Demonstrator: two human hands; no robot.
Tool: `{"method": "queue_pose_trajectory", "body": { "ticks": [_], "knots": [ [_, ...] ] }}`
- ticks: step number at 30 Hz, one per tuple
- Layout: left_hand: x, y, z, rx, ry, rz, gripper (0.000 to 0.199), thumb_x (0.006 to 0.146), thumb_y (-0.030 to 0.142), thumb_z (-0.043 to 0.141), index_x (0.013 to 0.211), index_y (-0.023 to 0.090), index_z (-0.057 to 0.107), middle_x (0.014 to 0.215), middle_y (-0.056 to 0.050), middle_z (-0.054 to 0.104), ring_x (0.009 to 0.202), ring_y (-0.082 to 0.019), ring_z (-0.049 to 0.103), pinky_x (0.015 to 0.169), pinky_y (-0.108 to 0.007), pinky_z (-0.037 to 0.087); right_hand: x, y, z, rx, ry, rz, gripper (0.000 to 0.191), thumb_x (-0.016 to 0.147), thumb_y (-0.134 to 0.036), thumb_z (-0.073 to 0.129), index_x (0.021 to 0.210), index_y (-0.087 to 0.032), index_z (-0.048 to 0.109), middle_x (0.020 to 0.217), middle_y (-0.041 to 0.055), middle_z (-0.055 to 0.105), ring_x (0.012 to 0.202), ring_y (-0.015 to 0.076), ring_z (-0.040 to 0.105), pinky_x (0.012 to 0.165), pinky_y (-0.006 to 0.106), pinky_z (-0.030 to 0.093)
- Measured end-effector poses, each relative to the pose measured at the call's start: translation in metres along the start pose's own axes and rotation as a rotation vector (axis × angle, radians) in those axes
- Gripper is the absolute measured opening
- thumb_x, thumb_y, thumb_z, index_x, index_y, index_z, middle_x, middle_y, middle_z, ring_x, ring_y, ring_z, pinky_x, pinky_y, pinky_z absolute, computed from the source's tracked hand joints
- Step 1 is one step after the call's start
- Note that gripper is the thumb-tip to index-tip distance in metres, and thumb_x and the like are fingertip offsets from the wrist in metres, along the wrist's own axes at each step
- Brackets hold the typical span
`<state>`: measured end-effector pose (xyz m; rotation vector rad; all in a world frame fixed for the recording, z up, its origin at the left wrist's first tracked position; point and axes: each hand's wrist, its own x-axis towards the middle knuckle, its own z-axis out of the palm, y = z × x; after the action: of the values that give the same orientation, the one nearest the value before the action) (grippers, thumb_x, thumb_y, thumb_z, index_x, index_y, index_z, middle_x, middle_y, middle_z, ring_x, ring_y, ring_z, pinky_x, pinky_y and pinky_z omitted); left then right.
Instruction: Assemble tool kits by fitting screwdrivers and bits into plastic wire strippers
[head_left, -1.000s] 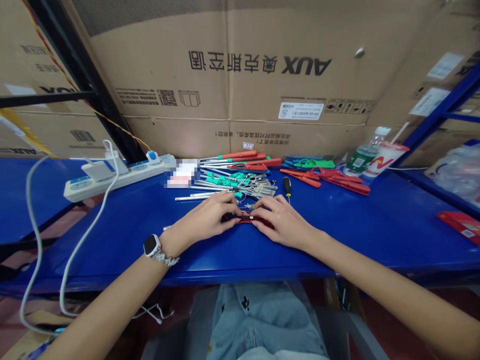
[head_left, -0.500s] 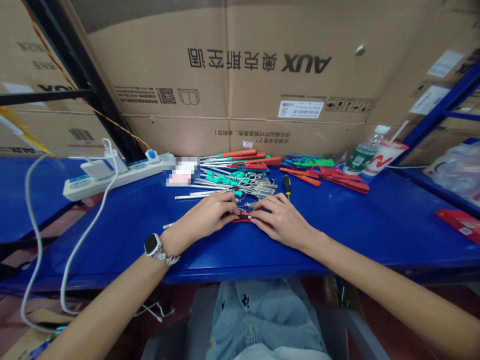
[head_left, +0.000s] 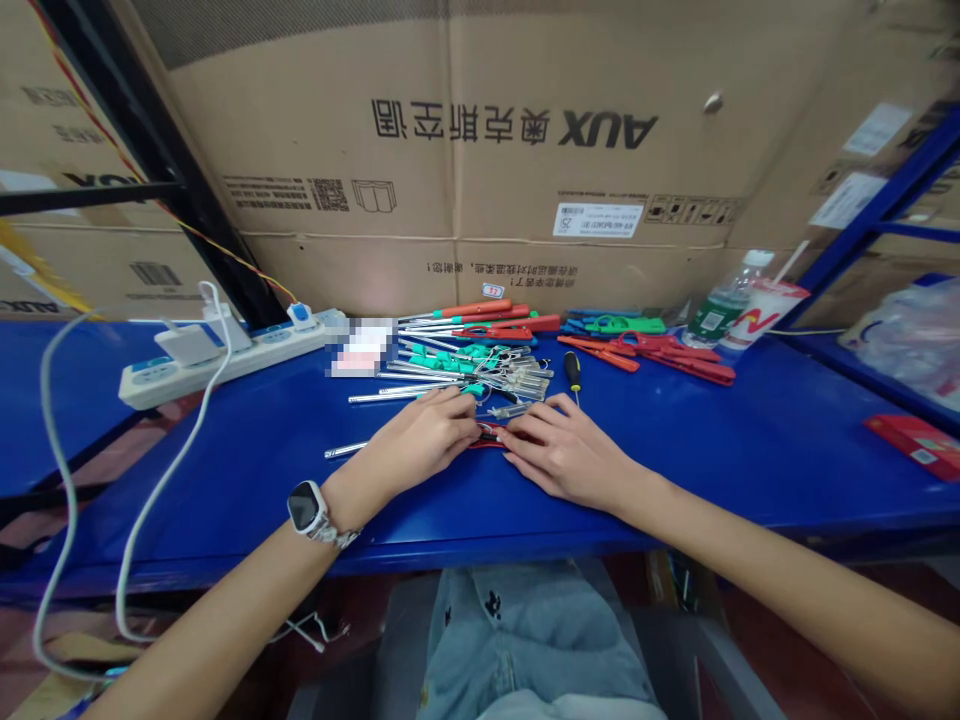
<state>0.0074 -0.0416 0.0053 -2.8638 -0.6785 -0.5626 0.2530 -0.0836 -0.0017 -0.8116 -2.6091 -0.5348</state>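
A small red piece (head_left: pixel 489 436) with a dark part and white wire in it lies low over the blue table, between my two hands. My left hand (head_left: pixel 431 435) is closed on its left end, fingers bent together. From the right, my right hand (head_left: pixel 562 445) pinches its other end with thumb and fingertips. Just beyond the fingers lies a pile of silver rods with teal parts and clear pieces (head_left: pixel 525 378). A metal rod (head_left: pixel 345 450) sticks out by my left wrist. The black and yellow screwdriver (head_left: pixel 573 370) lies behind my right hand.
Red-handled tools (head_left: pixel 495 320) lie at the back, with red and orange plastic shells (head_left: pixel 675 358) to their right. A power strip (head_left: pixel 232 358) with white cables stands left. A bottle (head_left: pixel 720 310) and a cup (head_left: pixel 761 315) stand back right; a red box (head_left: pixel 915 445) lies far right.
Both hands have stayed around the red piece, with small finger shifts. The right fingertips sit slightly further left over it. The whole view has shifted a little.
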Motion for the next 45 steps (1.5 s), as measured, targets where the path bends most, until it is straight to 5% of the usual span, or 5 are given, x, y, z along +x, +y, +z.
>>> {"method": "queue_pose_trajectory", "body": {
  "ticks": [18,34,45],
  "knots": [
    [0.005,0.0,0.0,0.126,-0.024,-0.023,0.029,0.103,0.016,0.049,0.083,0.014,0.07,0.088,-0.007,0.062,0.082,-0.021,0.055,0.074,-0.034,0.046,0.017,0.007,0.002,-0.033,-0.243,0.05,0.036,0.106,-0.032,0.048,0.121,-0.008,0.07,0.113,0.0144,0.071,0.1,0.0277,0.065,0.086,0.043,0.053],
    [0.007,0.001,0.005,-0.199,-0.024,-0.31,0.018,0.091,0.004,0.061,0.077,0.016,0.062,0.082,-0.003,0.057,0.074,-0.017,0.056,0.067,-0.028,0.045,0.019,-0.01,-0.004,0.0,-0.385,0.203,0.05,0.105,-0.028,0.045,0.145,0.001,0.053,0.137,0.0255,0.062,0.12,0.0324,0.065,0.098,0.044,0.055],
    [0.005,0.0,0.005,-0.246,-0.015,-0.36,0.016,0.095,0.021,0.061,0.081,0.017,0.068,0.085,-0.004,0.059,0.078,-0.018,0.059,0.068,-0.03,0.046,0.023,-0.013,-0.006,0.012,-0.406,0.234,0.049,0.106,-0.026,0.043,0.144,0.002,0.054,0.137,0.0266,0.064,0.123,0.0321,0.066,0.097,0.041,0.057]
  ]
}}
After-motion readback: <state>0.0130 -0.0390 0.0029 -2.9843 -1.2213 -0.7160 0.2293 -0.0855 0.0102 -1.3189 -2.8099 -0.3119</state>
